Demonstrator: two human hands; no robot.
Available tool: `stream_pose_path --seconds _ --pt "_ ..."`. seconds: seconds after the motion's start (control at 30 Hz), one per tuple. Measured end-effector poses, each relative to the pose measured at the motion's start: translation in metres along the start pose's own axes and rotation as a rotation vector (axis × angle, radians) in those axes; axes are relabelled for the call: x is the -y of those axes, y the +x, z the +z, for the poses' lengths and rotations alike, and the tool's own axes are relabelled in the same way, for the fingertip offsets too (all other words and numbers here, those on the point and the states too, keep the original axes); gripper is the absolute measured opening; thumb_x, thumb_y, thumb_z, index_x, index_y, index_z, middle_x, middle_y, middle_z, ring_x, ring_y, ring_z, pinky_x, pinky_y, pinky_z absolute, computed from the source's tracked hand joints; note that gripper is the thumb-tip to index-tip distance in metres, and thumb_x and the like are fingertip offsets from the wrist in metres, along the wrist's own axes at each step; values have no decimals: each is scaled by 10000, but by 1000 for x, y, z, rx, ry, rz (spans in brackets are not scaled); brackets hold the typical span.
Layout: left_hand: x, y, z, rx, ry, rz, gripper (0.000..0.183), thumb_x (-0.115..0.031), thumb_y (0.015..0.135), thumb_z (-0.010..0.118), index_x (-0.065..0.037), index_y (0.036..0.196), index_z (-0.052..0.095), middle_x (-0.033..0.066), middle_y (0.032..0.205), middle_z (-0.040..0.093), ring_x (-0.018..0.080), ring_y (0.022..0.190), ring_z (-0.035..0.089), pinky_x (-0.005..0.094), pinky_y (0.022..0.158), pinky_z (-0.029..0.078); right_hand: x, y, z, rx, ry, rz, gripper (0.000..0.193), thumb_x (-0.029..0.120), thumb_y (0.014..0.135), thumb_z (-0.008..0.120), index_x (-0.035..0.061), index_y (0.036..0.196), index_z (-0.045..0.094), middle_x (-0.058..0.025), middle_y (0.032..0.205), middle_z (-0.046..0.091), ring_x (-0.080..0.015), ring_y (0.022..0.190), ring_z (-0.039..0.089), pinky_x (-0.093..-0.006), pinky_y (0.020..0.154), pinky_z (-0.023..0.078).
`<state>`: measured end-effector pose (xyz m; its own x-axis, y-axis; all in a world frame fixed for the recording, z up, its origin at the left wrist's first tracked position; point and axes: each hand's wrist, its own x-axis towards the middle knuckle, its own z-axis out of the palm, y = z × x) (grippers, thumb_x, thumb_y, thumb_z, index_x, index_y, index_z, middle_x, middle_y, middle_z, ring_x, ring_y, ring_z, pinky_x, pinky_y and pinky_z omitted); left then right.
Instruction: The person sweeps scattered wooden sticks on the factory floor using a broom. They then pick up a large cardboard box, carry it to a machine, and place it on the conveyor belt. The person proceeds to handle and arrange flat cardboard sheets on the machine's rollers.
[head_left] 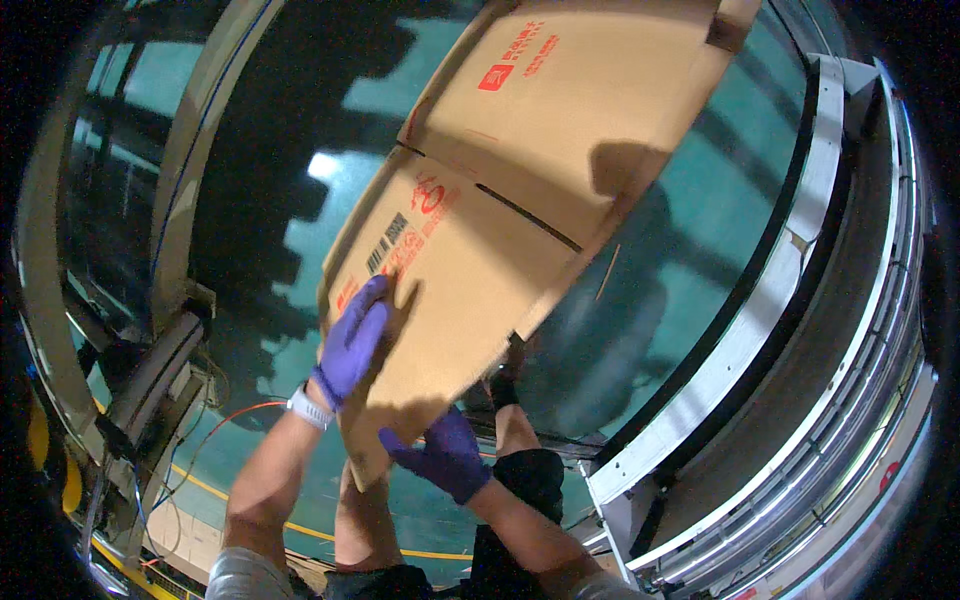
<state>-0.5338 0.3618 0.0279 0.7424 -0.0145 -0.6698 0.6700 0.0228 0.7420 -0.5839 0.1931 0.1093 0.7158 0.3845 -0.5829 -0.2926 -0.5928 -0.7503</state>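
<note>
I hold a large flattened brown cardboard box (520, 170) with red and black printing, tilted up and away from me over the green floor. My left hand (352, 342), in a purple glove with a white wristband at the wrist, presses flat on its near left flap. My right hand (445, 452), also in a purple glove, grips the box's lower near edge from below. My bare legs show under the box.
A grey metal conveyor frame (760, 330) curves along the right side. More pale frame rails (185, 190) and cables stand at the left. Yellow floor lines (300, 527) and an orange cable run over the green floor (690, 230).
</note>
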Motion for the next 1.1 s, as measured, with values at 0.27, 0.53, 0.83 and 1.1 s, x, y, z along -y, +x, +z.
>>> stream_pose_path --seconds 0.27,0.53,0.83,1.1 --pt "-113 -34 37 -91 1141 211 824 -209 749 614 -28 1416 165 255 1420 232 391 1324 228 433 1060 266 1 38 86 -47 870 2 480 264 905 500 48 1316 379 -118 1349 406 -230 1235 390 -335 1038 312" --pt "-110 -93 9 -80 1316 265 703 -87 783 505 -55 1411 192 203 1389 340 388 1253 377 472 992 355 58 1 60 192 186 -325 609 378 787 602 36 1270 458 -196 1281 482 -313 1202 445 -378 1033 329" --pt "-82 -256 -83 93 1118 193 673 2 728 515 -13 1364 298 206 1352 386 362 1259 365 440 1037 304 63 -40 -163 -366 -508 -401 781 382 609 767 48 1239 448 -210 1268 416 -388 1157 384 -490 997 295" --pt "-19 -384 -92 -34 931 -9 637 63 683 478 -38 1308 412 177 1334 426 338 1266 371 427 1059 283 41 6 -164 121 -880 -903 854 409 490 766 65 1191 422 -148 1191 441 -334 1149 405 -498 1006 274"
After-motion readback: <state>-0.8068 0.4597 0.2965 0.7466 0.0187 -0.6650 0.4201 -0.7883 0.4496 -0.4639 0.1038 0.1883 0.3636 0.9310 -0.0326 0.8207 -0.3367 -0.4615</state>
